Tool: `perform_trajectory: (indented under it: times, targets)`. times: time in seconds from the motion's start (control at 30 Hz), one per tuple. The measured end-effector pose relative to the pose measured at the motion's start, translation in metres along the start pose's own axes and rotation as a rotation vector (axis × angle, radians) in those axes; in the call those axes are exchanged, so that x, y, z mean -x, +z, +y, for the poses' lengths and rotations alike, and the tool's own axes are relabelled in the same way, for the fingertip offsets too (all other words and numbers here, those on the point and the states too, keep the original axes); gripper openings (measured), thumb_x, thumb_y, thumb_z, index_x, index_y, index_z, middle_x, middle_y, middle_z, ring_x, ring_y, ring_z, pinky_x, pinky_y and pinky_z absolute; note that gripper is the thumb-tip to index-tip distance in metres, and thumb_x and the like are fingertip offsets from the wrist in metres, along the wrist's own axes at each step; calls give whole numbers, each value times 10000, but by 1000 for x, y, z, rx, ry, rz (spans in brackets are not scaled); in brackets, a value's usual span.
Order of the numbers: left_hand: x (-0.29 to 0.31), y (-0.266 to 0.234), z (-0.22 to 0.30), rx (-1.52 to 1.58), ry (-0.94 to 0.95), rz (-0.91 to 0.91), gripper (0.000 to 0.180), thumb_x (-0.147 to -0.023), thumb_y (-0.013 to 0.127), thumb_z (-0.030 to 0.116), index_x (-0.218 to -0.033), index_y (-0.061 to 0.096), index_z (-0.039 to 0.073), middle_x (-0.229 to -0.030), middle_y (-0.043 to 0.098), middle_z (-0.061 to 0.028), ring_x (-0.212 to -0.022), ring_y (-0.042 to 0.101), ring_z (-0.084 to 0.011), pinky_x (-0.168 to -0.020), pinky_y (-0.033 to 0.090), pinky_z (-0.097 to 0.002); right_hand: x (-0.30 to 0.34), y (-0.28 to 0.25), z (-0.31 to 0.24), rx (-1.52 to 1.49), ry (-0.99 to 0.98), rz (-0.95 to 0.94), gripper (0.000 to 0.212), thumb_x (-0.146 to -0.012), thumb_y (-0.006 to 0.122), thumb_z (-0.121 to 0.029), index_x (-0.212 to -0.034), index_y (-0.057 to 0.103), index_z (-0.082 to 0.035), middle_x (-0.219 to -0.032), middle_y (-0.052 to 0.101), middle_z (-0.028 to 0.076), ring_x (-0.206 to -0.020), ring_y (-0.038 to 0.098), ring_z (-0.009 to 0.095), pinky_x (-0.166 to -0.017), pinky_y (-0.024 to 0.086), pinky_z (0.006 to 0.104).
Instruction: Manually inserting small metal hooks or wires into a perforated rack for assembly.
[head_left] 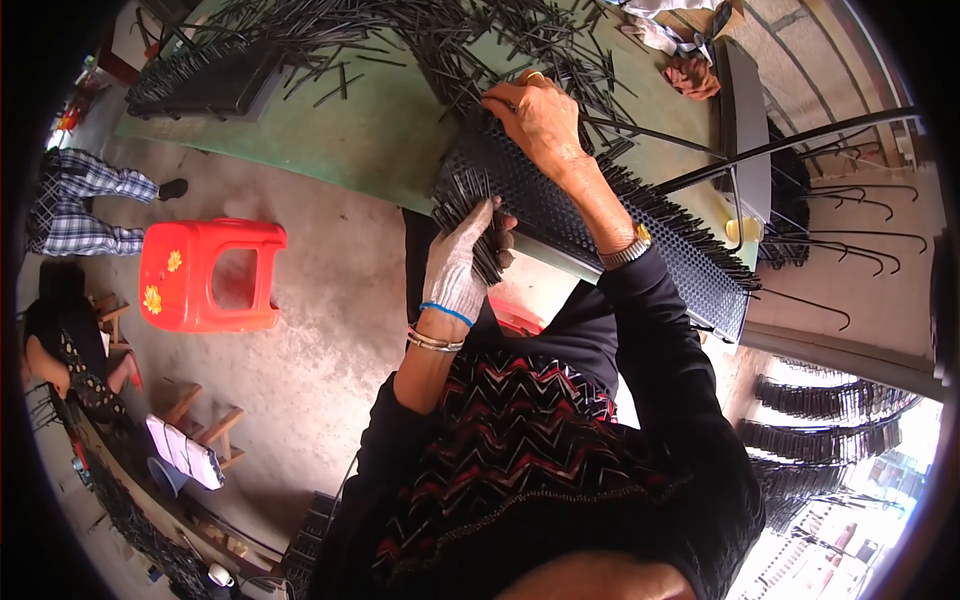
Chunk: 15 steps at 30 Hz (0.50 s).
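My left hand [462, 262], in a white knitted glove with a blue cuff, is wrapped round a bundle of thin black sticks [462, 200]. It is at the near left part of a long black board full of small holes [545, 200]. Over the board's far left end is my bare right hand [540, 120]. Its thumb and fingers are pinched together, and whatever is between them is hidden or too small to make out. Black sticks stand in a row along the board's far edge, running down to the right.
A heap of loose black sticks [480, 35] covers the back of the green table [380, 125]. A second stick-filled black board [225, 85] lies at the far left. Black metal rods [790, 155] cross at the right. A red stool [190, 275] and other people are to the left.
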<state>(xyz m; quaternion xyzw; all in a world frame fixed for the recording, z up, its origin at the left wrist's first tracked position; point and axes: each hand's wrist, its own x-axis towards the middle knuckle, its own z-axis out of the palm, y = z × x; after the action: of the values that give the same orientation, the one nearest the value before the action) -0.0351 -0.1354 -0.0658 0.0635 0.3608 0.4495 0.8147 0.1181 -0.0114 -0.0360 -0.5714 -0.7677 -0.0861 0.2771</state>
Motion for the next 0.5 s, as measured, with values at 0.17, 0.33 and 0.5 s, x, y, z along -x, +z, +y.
perform_trajectory:
  times: [0.17, 0.33, 0.5]
  targets:
    - [-1, -2, -2, 34, -20, -13, 173, -940, 635, 194, -1025, 651, 44, -814, 675, -109, -591, 619, -162, -488, 494, -273, 11, 4, 10, -1, 52, 11, 216, -850, 690, -313, -997, 745, -164, -908, 661, 84, -836, 658, 278, -705, 536, 402]
    - [-2, -3, 0, 33, -26, -5, 179, -928, 651, 189, -1030, 666, 42, -836, 685, -116, -614, 637, -175, -496, 495, -274, 23, -25, -7, -175, 75, -18, 338, -886, 669, -364, -1020, 725, -58, -862, 677, 111, -747, 644, 226, -643, 498, 348]
    - [-3, -7, -1, 3, -16, -55, 197, -915, 667, 180, -1055, 672, 41, -876, 700, -122, -653, 665, -190, -512, 512, -273, 41, -50, -19, -973, 419, -711, 299, -906, 680, -268, -988, 698, 19, -738, 653, 35, -649, 590, 109, -605, 486, 275]
